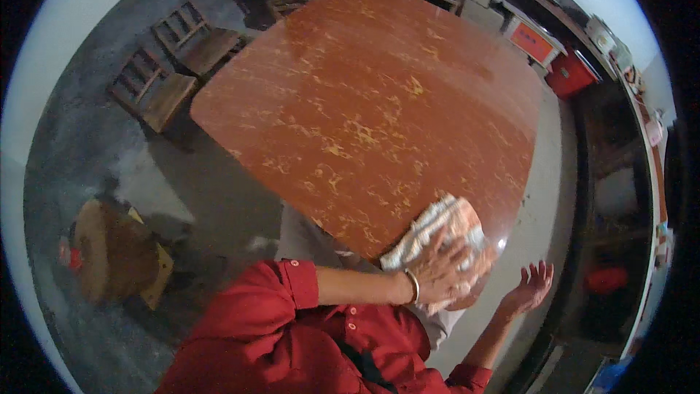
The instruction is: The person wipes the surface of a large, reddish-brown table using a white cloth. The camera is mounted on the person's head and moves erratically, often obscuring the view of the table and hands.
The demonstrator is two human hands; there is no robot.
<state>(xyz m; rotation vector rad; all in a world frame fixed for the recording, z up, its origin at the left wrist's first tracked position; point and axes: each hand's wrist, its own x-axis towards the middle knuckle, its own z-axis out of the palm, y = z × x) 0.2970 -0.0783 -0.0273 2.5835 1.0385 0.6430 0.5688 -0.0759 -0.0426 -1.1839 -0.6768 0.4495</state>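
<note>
The striped cleaning cloth [436,225] lies bunched on the reddish-brown, yellow-veined tabletop [357,131], at about five o'clock from its middle and close to the near right corner. The left hand [442,266] is the nearer one: it rests palm down over the cloth, fingers spread, its forearm coming in from nine o'clock. It presses on the fabric, though I cannot tell whether it also pinches a fold.

Most of the uncovered cloth shows at eleven to twelve o'clock from that hand, its long axis running roughly from eight to two o'clock. From the cloth, the broad bare surface stretches away toward eleven o'clock. The right hand [529,292] is apart from it, at about four o'clock, raised beyond the table's edge, holding nothing, its fingers loosely curled.
</note>
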